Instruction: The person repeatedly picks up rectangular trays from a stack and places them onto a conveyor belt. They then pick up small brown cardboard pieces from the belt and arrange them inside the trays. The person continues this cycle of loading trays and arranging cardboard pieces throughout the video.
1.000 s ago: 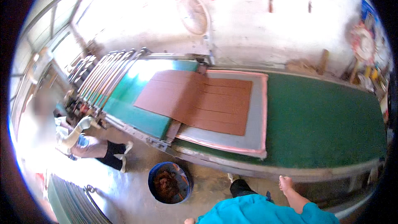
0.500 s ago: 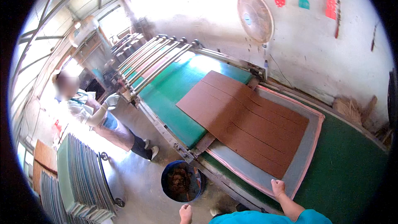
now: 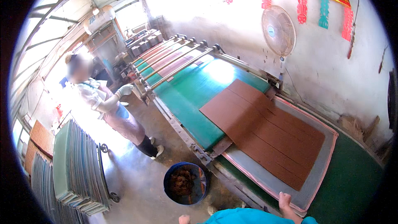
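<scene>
— Where is our grey tray (image 3: 319, 170) now?
— On the green bench (image 3: 356, 182), brown sheet (image 3: 265, 128) on top. Our right hand (image 3: 285, 201) touches its near edge; fingers closed or not, we cannot tell.
— What changed?
— We turned left. The blue bucket (image 3: 184, 182) and a worker's gloved hand (image 3: 124, 89) came closer.

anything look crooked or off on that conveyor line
The brown sheet is not fully on its grey tray: its far end overhangs the tray onto the green belt. The right hand rests at the tray's near edge.
</scene>
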Demonstrator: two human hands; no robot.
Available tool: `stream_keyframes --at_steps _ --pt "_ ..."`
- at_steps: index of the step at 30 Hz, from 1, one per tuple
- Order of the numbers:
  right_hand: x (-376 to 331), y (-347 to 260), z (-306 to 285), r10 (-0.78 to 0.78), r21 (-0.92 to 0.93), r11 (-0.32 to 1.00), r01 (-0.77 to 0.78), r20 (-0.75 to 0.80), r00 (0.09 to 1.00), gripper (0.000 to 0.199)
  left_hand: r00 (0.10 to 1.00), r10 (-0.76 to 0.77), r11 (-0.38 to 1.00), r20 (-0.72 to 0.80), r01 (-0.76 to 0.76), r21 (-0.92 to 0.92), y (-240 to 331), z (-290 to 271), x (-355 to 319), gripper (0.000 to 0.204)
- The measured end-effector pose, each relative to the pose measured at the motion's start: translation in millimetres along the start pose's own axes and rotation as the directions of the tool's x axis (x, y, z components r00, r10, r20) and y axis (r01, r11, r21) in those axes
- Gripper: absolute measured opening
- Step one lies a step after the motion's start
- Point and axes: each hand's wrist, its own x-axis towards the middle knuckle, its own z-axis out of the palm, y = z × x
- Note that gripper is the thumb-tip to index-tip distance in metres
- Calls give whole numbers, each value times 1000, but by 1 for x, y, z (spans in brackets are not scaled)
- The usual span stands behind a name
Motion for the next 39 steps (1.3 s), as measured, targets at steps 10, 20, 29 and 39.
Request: stream_keyframes --at_steps 10,20,29,39 --pt "-24 -72 37 -84 -157 984 85 11 996 38 673 -721 572 166 713 -404 100 -54 40 17" --pt "-29 -66 28 -6 -208 978 -2 -38 999 39 970 46 987 237 -81 141 -8 -14 -19 31" --pt "-32 -5 11 163 -365 910 -198 -122 979 38 978 107 959 181 -149 240 11 -13 -3 31" --pt "-43 -49 14 100 -351 932 -89 13 995 39 968 250 954 32 -252 165 -1 14 0 30"
